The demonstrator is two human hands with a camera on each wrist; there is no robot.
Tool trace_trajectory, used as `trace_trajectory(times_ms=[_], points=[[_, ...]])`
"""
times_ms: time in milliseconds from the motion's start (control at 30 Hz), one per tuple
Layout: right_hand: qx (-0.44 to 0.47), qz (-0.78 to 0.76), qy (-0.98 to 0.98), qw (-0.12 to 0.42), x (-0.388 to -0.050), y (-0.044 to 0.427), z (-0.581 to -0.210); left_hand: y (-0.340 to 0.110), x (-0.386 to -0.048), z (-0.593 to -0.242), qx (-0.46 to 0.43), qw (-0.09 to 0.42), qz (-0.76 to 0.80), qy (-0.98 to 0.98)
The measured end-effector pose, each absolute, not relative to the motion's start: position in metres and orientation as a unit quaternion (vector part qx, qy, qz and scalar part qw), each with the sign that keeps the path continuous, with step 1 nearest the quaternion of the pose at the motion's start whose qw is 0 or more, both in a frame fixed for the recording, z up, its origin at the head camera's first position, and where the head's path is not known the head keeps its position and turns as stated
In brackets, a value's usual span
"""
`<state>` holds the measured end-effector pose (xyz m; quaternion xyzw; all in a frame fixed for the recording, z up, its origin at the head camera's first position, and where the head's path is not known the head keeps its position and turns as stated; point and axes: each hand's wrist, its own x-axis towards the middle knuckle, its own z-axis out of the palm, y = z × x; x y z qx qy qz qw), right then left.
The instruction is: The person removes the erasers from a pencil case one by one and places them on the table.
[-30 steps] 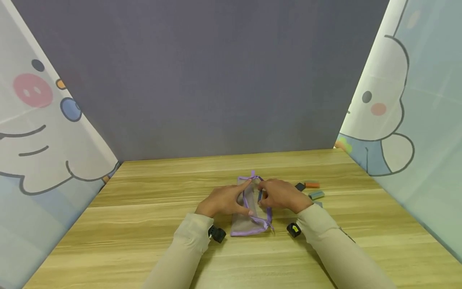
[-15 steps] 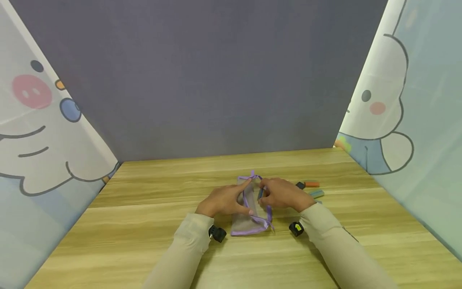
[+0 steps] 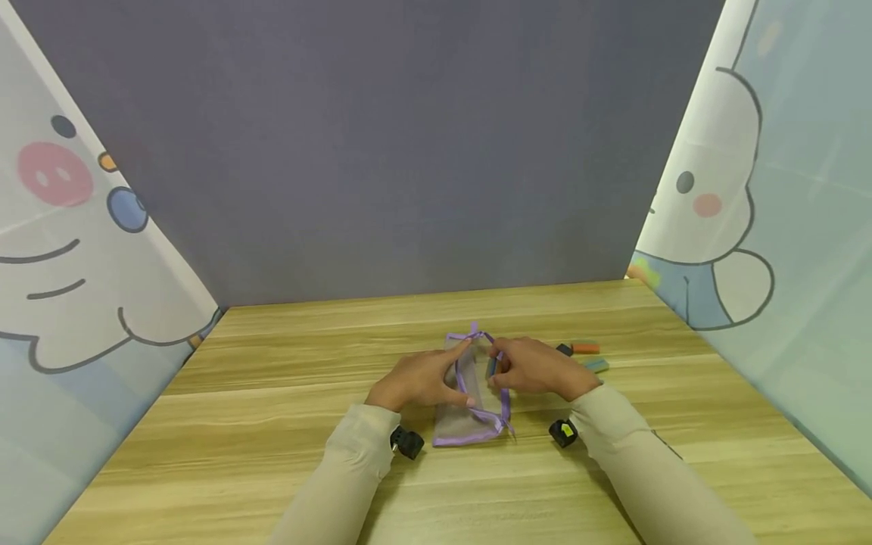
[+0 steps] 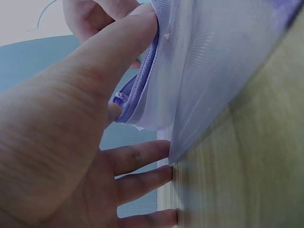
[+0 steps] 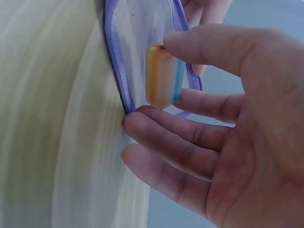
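A mesh zipper pouch (image 3: 455, 424) with purple edging lies on the wooden table, its mouth spread wide. My left hand (image 3: 418, 378) rests on its left side, thumb and index finger stretched apart along the opening. In the left wrist view, the thumb presses the mesh beside the zipper (image 4: 142, 78), and the other fingers extend straight toward the table. My right hand (image 3: 538, 369) is at the right side of the mouth. It pinches a small oblong block (image 5: 161, 78), striped yellow, orange and blue, between thumb and index finger, over the opening. The block's kind is unclear.
To the right of my right hand lie an orange block (image 3: 585, 349), a grey-green block (image 3: 596, 365) and a black piece (image 3: 564, 350). A grey partition (image 3: 409, 151) rises behind the table, with printed curtains on both sides.
The view shifts slightly. My right hand has edged a little to the right relative to the pouch, still pinching the block. The left hand stays in place on the pouch.
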<state>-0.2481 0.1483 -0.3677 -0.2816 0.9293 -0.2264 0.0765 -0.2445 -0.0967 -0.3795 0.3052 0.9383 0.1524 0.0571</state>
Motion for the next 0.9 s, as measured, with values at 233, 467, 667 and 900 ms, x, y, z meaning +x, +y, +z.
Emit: trace_trajectory(times_ms=[233, 467, 667, 900], points=[[-0.282, -0.227, 0.929, 0.080, -0.247, 0.150, -0.366, -0.099, -0.246, -0.381, 0.303, 0.056, 0.153, 0.939], [-0.278, -0.224, 0.932, 0.055, -0.240, 0.156, -0.363, -0.098, -0.246, -0.382, 0.301, 0.058, 0.156, 0.939], [-0.276, -0.225, 0.934, 0.042, -0.235, 0.160, -0.361, -0.097, -0.245, -0.383, 0.300, 0.058, 0.151, 0.940], [-0.290, -0.226, 0.930, 0.030, -0.232, 0.165, -0.361, -0.098, -0.244, -0.381, 0.301, 0.059, 0.154, 0.939]])
